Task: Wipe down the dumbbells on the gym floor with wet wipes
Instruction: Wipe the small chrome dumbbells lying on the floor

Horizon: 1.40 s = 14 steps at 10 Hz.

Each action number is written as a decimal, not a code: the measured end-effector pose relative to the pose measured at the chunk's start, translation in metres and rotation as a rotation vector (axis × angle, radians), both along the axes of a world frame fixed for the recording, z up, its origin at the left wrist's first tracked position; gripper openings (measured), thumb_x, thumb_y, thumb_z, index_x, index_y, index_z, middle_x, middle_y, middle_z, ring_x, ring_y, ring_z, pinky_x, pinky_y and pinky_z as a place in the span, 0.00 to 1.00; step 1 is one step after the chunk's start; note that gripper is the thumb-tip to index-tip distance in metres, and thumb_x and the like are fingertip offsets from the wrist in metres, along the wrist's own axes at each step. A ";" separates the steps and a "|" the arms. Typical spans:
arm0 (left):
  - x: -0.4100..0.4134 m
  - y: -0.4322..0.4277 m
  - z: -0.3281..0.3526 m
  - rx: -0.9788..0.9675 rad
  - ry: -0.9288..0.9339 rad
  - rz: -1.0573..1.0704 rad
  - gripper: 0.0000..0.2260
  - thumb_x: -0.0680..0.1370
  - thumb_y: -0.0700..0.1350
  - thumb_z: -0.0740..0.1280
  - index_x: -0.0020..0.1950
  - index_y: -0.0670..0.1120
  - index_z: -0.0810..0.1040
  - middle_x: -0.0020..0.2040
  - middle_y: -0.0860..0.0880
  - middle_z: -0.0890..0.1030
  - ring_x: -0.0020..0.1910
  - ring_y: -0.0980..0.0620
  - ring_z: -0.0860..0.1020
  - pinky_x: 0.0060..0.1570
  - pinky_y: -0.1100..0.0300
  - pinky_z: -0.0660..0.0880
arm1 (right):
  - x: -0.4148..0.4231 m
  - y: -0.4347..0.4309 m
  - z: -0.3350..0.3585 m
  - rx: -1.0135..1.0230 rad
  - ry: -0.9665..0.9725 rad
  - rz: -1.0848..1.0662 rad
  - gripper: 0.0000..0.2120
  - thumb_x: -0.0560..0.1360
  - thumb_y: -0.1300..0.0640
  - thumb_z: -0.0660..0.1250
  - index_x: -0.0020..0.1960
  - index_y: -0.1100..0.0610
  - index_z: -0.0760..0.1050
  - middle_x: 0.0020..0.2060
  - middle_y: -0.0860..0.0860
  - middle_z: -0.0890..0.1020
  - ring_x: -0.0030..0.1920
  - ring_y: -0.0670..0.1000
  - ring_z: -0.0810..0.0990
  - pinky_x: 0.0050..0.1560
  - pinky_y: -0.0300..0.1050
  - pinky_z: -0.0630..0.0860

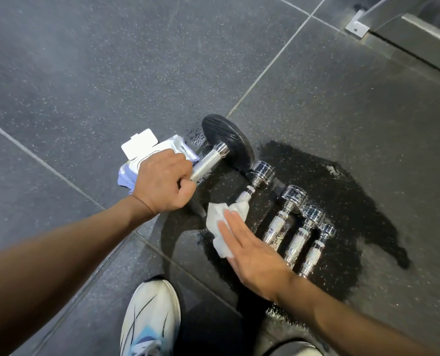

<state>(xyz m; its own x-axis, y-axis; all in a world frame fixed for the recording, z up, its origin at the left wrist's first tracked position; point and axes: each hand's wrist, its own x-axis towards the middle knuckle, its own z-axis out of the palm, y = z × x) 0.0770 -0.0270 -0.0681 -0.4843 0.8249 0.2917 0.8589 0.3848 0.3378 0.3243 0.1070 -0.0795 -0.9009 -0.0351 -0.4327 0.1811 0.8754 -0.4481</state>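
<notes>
Both hands are working: the left hand [162, 181] is clenching the black dumbbell [226, 140] by its handle. Just beside it the right hand [249, 250], fingers flat, is pressing the wet wipe [219, 222]. A firm grip should be stopping any rolling.

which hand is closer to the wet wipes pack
Left. The left hand grips the black dumbbell handle right beside the pack; the right hand lies apart, flat on a wipe.
</notes>
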 end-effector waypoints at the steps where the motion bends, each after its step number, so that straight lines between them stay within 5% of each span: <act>1: 0.001 0.000 0.000 0.009 -0.005 -0.004 0.08 0.70 0.46 0.59 0.32 0.47 0.69 0.30 0.48 0.69 0.32 0.46 0.66 0.35 0.57 0.59 | 0.004 -0.026 0.010 -0.087 -0.105 -0.133 0.32 0.82 0.48 0.41 0.81 0.55 0.33 0.77 0.50 0.26 0.78 0.50 0.26 0.81 0.46 0.42; 3: 0.001 0.000 0.000 0.020 -0.009 -0.007 0.08 0.70 0.46 0.59 0.32 0.46 0.70 0.30 0.48 0.69 0.32 0.46 0.66 0.34 0.56 0.61 | -0.001 -0.069 0.016 -0.352 -0.127 -0.606 0.28 0.86 0.54 0.48 0.82 0.59 0.43 0.82 0.58 0.51 0.81 0.59 0.53 0.79 0.54 0.53; 4: 0.001 0.000 -0.002 0.020 -0.011 -0.009 0.07 0.70 0.46 0.59 0.32 0.46 0.69 0.30 0.48 0.69 0.32 0.46 0.66 0.34 0.55 0.61 | -0.014 -0.078 0.017 -0.592 -0.176 -0.885 0.19 0.84 0.52 0.55 0.73 0.54 0.67 0.64 0.54 0.76 0.73 0.60 0.71 0.74 0.56 0.67; 5: 0.000 0.000 -0.003 0.020 -0.013 -0.001 0.07 0.70 0.46 0.59 0.32 0.47 0.69 0.30 0.48 0.70 0.33 0.47 0.66 0.34 0.55 0.62 | -0.030 -0.072 0.010 -0.718 -0.254 -1.305 0.08 0.81 0.56 0.61 0.52 0.60 0.75 0.47 0.56 0.82 0.64 0.64 0.79 0.72 0.59 0.70; 6: 0.000 0.000 -0.003 0.024 -0.013 0.004 0.07 0.70 0.46 0.60 0.32 0.46 0.70 0.30 0.48 0.70 0.33 0.47 0.66 0.34 0.55 0.62 | -0.043 -0.064 0.027 -0.978 -0.255 -1.510 0.29 0.69 0.51 0.64 0.61 0.73 0.71 0.61 0.74 0.75 0.65 0.73 0.74 0.68 0.65 0.71; 7: 0.000 0.000 -0.003 0.020 -0.008 0.003 0.07 0.70 0.46 0.60 0.33 0.46 0.70 0.30 0.48 0.71 0.33 0.46 0.67 0.34 0.55 0.63 | -0.047 -0.041 0.019 -1.004 -0.269 -1.680 0.14 0.83 0.55 0.59 0.64 0.61 0.74 0.62 0.62 0.79 0.59 0.62 0.81 0.65 0.57 0.77; 8: 0.000 0.000 -0.002 0.025 -0.005 0.000 0.08 0.71 0.46 0.59 0.32 0.46 0.70 0.30 0.48 0.71 0.32 0.46 0.67 0.34 0.55 0.62 | -0.053 -0.011 0.016 -1.046 -0.245 -1.756 0.16 0.85 0.58 0.56 0.71 0.58 0.72 0.67 0.59 0.76 0.62 0.61 0.79 0.65 0.58 0.77; 9: 0.001 0.000 -0.002 0.039 0.003 -0.002 0.08 0.71 0.46 0.59 0.32 0.46 0.70 0.30 0.47 0.70 0.33 0.46 0.67 0.35 0.56 0.60 | -0.061 0.011 0.033 -1.039 -0.132 -1.677 0.19 0.86 0.60 0.54 0.77 0.62 0.65 0.72 0.58 0.72 0.68 0.62 0.75 0.73 0.61 0.70; 10: 0.000 0.000 -0.003 0.042 0.008 -0.006 0.08 0.71 0.45 0.59 0.32 0.46 0.70 0.30 0.47 0.70 0.33 0.46 0.67 0.36 0.57 0.58 | -0.062 0.011 0.034 -0.872 -0.083 -1.449 0.18 0.87 0.60 0.50 0.73 0.60 0.69 0.68 0.55 0.73 0.69 0.59 0.73 0.72 0.55 0.68; 11: 0.000 -0.001 -0.005 0.040 0.016 0.002 0.07 0.70 0.45 0.60 0.32 0.46 0.70 0.30 0.48 0.70 0.33 0.46 0.66 0.36 0.56 0.57 | -0.042 -0.015 0.024 -0.460 -0.114 -0.946 0.18 0.87 0.54 0.48 0.65 0.64 0.69 0.60 0.60 0.75 0.63 0.61 0.73 0.65 0.50 0.67; 12: -0.001 -0.001 -0.006 0.044 0.016 0.005 0.06 0.70 0.45 0.60 0.33 0.47 0.69 0.31 0.49 0.70 0.34 0.47 0.64 0.37 0.56 0.55 | -0.012 -0.041 0.008 -0.021 -0.058 -0.315 0.19 0.85 0.61 0.45 0.65 0.66 0.70 0.62 0.67 0.73 0.70 0.67 0.65 0.77 0.57 0.49; 13: -0.003 -0.001 -0.007 0.036 0.009 0.007 0.06 0.70 0.45 0.60 0.33 0.48 0.69 0.31 0.49 0.70 0.34 0.48 0.63 0.37 0.56 0.56 | 0.001 -0.051 -0.005 0.228 0.105 0.047 0.16 0.82 0.57 0.58 0.61 0.67 0.78 0.67 0.68 0.75 0.78 0.69 0.57 0.77 0.61 0.51; 14: -0.003 -0.001 -0.007 0.028 0.007 -0.001 0.05 0.70 0.45 0.61 0.33 0.47 0.70 0.31 0.48 0.70 0.33 0.46 0.65 0.36 0.55 0.58 | -0.008 -0.036 -0.010 0.238 0.142 0.213 0.28 0.81 0.48 0.52 0.75 0.61 0.70 0.77 0.55 0.67 0.81 0.58 0.51 0.76 0.58 0.49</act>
